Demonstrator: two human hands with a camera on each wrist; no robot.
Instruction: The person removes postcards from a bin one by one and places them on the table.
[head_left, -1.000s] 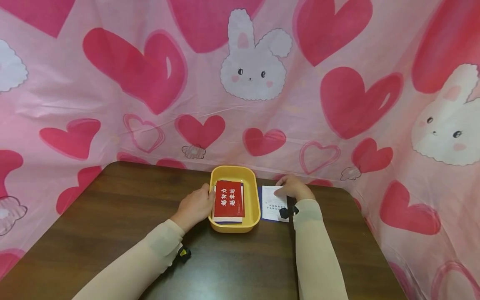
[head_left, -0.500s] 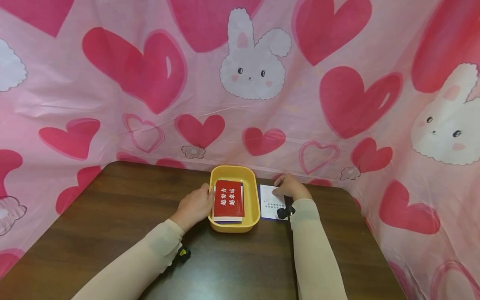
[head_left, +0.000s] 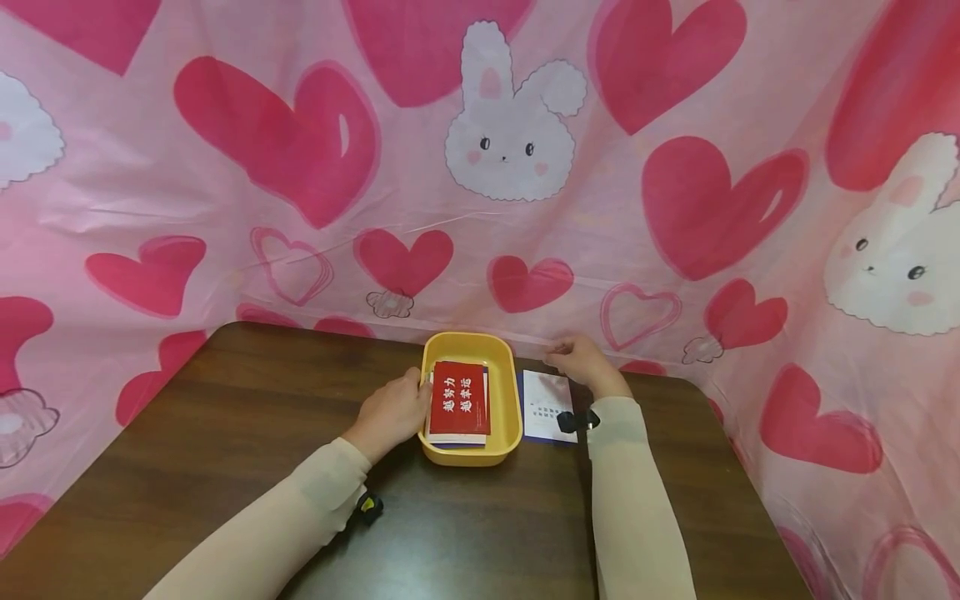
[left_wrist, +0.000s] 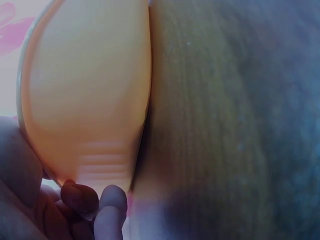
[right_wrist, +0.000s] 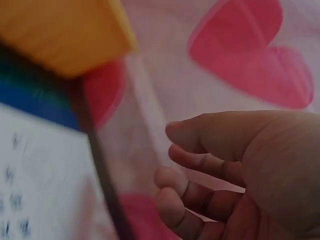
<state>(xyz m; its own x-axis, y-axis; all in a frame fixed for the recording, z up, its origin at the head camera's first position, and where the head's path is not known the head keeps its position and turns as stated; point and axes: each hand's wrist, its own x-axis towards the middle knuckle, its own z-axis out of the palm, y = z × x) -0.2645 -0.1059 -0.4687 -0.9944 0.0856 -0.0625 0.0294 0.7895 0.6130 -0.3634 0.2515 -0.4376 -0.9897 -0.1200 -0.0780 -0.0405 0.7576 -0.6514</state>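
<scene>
A yellow plastic bin [head_left: 504,442] stands near the back of the table. My left hand [head_left: 390,414] grips its left rim, and in the left wrist view the fingers [left_wrist: 111,212] curl against the outer wall. Inside lies a red notebook [head_left: 459,408] with white characters, on top of white and blue ones. Right of the bin, a white booklet [head_left: 546,406] with printed characters lies over a blue one [head_left: 531,439]. My right hand [head_left: 585,364] hovers by the booklet's far edge, its fingers bent loosely with nothing between them.
The dark wooden table [head_left: 450,533] reaches back to a pink curtain [head_left: 420,192] printed with hearts and rabbits. Curtain also hangs along the left and right sides. Black straps [head_left: 577,422] sit at both wrists.
My right hand has lifted off the white booklet and shifted toward its far edge, uncovering more of the page. The left hand stays on the bin's rim. The head view has shifted slightly.
</scene>
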